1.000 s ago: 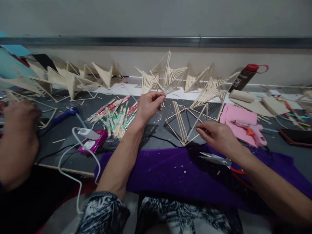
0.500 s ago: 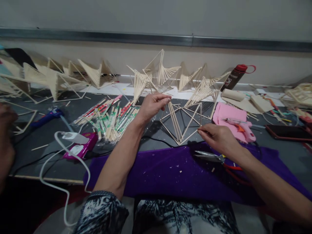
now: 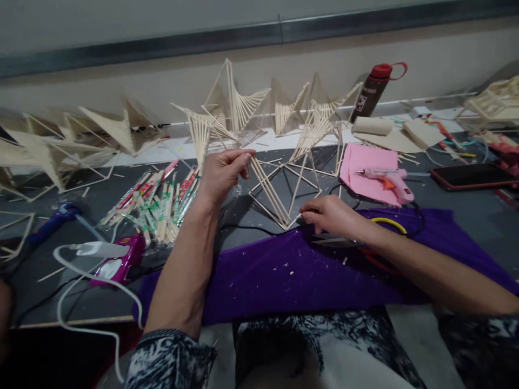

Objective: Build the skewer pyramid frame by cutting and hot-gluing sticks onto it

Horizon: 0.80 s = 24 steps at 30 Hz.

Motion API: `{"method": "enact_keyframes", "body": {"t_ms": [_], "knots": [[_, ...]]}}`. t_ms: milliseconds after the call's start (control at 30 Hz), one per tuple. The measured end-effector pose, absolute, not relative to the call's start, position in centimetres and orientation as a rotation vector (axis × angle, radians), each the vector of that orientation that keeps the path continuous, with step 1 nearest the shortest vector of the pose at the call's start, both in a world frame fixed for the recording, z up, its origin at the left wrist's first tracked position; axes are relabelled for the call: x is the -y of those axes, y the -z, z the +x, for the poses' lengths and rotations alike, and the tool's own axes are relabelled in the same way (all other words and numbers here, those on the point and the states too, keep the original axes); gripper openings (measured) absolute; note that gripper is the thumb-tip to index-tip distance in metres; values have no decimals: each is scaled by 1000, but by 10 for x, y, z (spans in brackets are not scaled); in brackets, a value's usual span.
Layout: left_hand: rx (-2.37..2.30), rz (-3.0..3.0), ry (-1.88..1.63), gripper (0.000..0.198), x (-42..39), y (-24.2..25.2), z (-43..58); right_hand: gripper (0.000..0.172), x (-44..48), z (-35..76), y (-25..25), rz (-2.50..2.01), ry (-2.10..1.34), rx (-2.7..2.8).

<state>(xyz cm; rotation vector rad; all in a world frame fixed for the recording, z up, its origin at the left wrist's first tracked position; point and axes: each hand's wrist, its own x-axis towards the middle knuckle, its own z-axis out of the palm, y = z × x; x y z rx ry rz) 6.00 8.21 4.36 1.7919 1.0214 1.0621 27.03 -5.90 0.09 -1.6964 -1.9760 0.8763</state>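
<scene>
My left hand (image 3: 224, 173) is raised over the dark table, fingers pinched together on a thin wooden stick at the top left of a stick frame (image 3: 286, 186). My right hand (image 3: 330, 216) rests palm down at the frame's lower right corner, fingertips pressed on its sticks. Just under that hand, scissors (image 3: 336, 241) with red handles lie on a purple cloth (image 3: 284, 275). A pile of wrapped chopsticks (image 3: 162, 202) lies left of my left wrist.
Several finished stick structures (image 3: 231, 111) line the wall. A pink glue gun (image 3: 385, 177) lies on a pink cloth, a phone (image 3: 470, 175) to its right, a brown bottle (image 3: 371, 92) behind. A magenta glue gun (image 3: 121, 259) with white cable sits left.
The view has swung right and tilted. My right hand slid left along the frame's lower edge toward its near corner. The other person's hand at the far left has left the view.
</scene>
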Motion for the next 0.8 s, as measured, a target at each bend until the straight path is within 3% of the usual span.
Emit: {"method": "enact_keyframes", "body": {"t_ms": [133, 267, 800], "knots": [[-1039, 1781, -1068, 22, -83, -41, 60, 24, 45, 257, 15, -1738, -1291, 1687], [-1028, 1779, -1076, 26, -82, -39, 59, 12, 38, 252, 25, -1582, -1552, 1517], [-1017, 1769, -1075, 26, -83, -37, 60, 6, 37, 250, 33, -1483, -1554, 1496]]}}
